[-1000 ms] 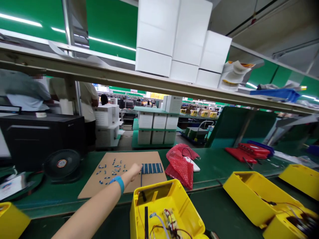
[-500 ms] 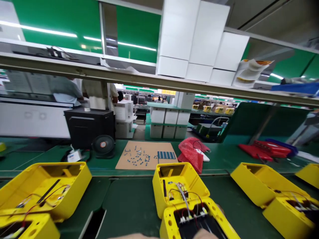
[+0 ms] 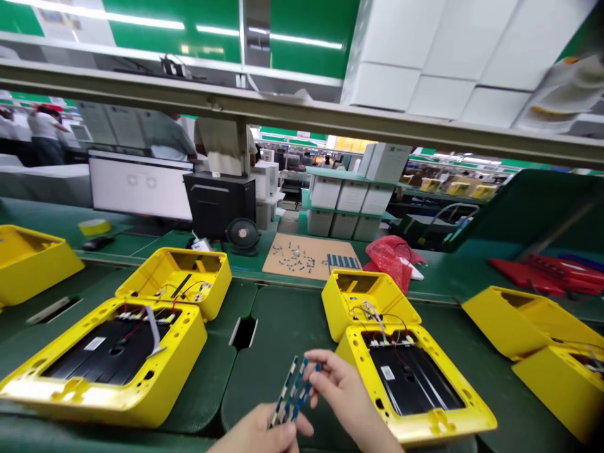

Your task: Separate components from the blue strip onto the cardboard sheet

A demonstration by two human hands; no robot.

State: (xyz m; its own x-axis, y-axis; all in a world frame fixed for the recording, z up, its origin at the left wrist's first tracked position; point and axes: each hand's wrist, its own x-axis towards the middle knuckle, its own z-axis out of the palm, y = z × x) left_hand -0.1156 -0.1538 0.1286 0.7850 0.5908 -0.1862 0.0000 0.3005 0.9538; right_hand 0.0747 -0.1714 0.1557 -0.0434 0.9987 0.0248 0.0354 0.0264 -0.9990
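Head view, bottom centre — what are the hands doing?
— Both pinch a blue strip [image 3: 293, 397]: left hand [image 3: 264, 434] grips its lower end, right hand [image 3: 346, 396] fingers curl on top, beside the yellow housing [image 3: 415, 384].

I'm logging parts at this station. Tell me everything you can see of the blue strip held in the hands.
The blue strip is a thin, flat band of small blue pieces in rows with pale gaps between, tilted steeply upright. The left hand pinches its lower end; the right hand touches its upper end with its fingertips. It is held above the green belt, beside a yellow housing. Finer detail is blurred.
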